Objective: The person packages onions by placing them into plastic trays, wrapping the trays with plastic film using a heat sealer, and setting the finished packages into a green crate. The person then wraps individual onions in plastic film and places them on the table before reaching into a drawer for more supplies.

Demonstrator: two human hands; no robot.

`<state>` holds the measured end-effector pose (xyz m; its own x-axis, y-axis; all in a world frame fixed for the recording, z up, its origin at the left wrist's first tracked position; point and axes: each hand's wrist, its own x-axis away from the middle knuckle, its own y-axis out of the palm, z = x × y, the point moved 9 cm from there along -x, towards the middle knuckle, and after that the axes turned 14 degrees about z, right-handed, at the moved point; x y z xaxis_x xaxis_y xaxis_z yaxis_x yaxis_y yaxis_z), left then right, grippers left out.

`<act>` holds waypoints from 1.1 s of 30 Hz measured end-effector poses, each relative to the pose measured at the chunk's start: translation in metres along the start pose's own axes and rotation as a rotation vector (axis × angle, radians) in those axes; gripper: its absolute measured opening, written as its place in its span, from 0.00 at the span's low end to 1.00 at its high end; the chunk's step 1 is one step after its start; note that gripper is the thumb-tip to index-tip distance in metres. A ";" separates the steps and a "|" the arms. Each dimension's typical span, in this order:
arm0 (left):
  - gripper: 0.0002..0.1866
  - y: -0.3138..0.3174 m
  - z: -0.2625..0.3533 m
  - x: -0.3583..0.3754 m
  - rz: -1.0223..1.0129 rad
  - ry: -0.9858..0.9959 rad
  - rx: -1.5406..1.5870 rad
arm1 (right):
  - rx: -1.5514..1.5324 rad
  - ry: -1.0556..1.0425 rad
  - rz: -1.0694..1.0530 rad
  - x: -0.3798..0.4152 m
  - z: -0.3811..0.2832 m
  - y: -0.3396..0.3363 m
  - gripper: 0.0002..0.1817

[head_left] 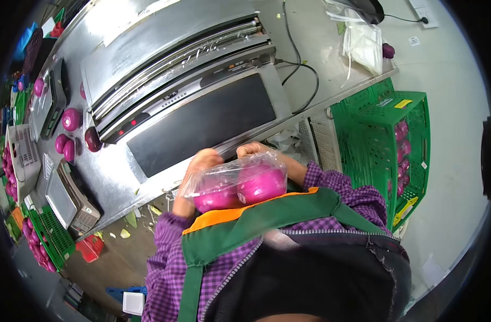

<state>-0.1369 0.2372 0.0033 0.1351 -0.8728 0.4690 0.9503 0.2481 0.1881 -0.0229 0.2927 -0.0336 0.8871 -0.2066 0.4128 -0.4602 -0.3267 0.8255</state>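
Observation:
A pack of red onions (261,185) wrapped in clear plastic film is close in front of my chest. My left hand (205,159) is at the pack's far left side, slightly blurred, its fingers curled and its wrist partly behind the film. On the far right side, my right hand (252,149) has its fingers bent in at the film's edge. The pack hides part of both hands. Just beyond them lies the black plate (208,121) of a wrapping machine (181,70).
Loose red onions (71,119) lie left of the machine, near a scale (63,196). Green crates (382,115) stand at the right, one holding packed onions. A black cable (314,80) runs across the worktop. Leaf scraps (125,234) litter the floor.

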 end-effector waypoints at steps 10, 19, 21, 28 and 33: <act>0.41 0.019 0.000 0.004 0.181 -0.353 0.449 | -0.087 -0.337 0.287 0.056 -0.082 0.027 0.30; 0.38 0.156 0.041 -0.077 -0.232 -0.261 0.295 | -0.182 -0.568 0.673 0.140 -0.195 -0.144 0.24; 0.36 0.161 0.042 -0.084 -0.220 -0.254 0.316 | -0.138 -0.578 0.728 0.151 -0.222 -0.185 0.24; 0.23 0.105 0.023 -0.096 0.023 -0.230 0.248 | 0.189 -0.431 0.681 0.123 -0.244 -0.273 0.23; 0.19 -0.005 0.051 -0.072 0.325 -0.072 0.276 | 0.731 -0.388 1.228 0.159 -0.294 -0.316 0.21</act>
<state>-0.1661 0.3198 0.0129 0.3854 -0.7016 0.5994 0.7497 0.6167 0.2398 0.2746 0.6346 -0.1157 -0.0719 -0.8798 0.4698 -0.9177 -0.1261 -0.3767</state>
